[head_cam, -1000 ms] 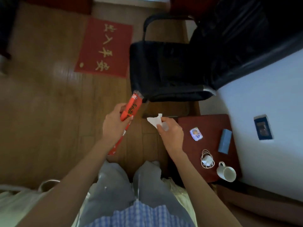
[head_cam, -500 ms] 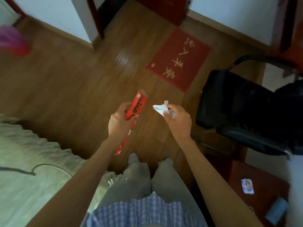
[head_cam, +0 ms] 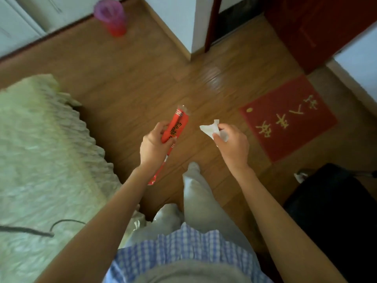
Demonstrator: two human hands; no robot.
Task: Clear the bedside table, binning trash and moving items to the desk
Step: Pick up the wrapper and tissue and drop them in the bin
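Note:
My left hand (head_cam: 154,145) grips a long red snack wrapper (head_cam: 177,126) with dark lettering; its thin tail hangs down below my wrist. My right hand (head_cam: 231,144) pinches a crumpled white tissue (head_cam: 211,127) between thumb and fingers. Both hands are held out in front of me over the wooden floor, a short gap apart. A pink and red bin (head_cam: 111,15) stands far ahead at the upper left by the white wall. The bedside table is out of view.
A bed with a pale fuzzy cover (head_cam: 38,152) and a dark cable (head_cam: 30,229) fills the left. A red doormat (head_cam: 287,117) lies right of my hands. A black chair (head_cam: 334,209) sits at the lower right. A white wall corner (head_cam: 177,23) and dark red door (head_cam: 310,27) stand ahead.
My view has swung left, away from the bedside table and chair. The bed and the pink bin have come into view. Both hands keep the same hold on wrapper and tissue.

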